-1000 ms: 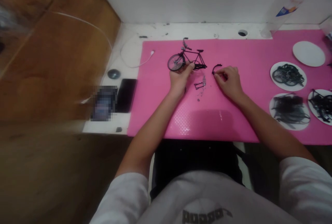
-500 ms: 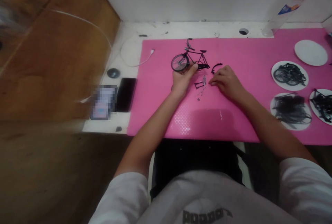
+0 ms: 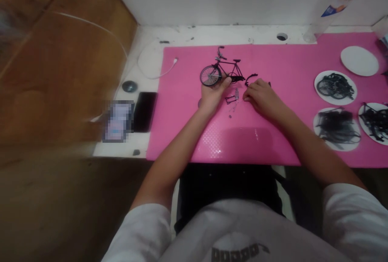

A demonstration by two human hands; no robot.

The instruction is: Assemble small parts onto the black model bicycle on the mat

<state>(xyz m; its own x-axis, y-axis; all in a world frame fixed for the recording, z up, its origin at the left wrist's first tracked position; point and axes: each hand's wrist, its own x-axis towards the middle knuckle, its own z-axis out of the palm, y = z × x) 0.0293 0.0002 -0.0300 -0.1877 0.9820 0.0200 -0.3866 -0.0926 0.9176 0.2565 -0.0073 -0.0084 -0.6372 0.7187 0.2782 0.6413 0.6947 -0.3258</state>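
Note:
My left hand is closed on a small black model bicycle, with the thumb over its lower rear, by the chain area. The bicycle stands upright above the mat, its spoked front wheel to the left; no rear wheel is visible on it. My right hand is low over the mat with fingers pinched together; whatever they hold is too small to make out. Just beyond those fingers lies a curved black part, like a mudguard. Between my hands are a small black frame-like piece and tiny silvery bits.
On the right of the pink mat stand white plates, one with wheels and black parts, others with thin black pieces and black frames, plus a bare plate. Phones, a cable and a clear bottle sit around.
The view has shifted slightly. My right hand's fingers have moved a little over the mat, and a dark end of a part now shows beyond its knuckles. My left hand still holds the bicycle.

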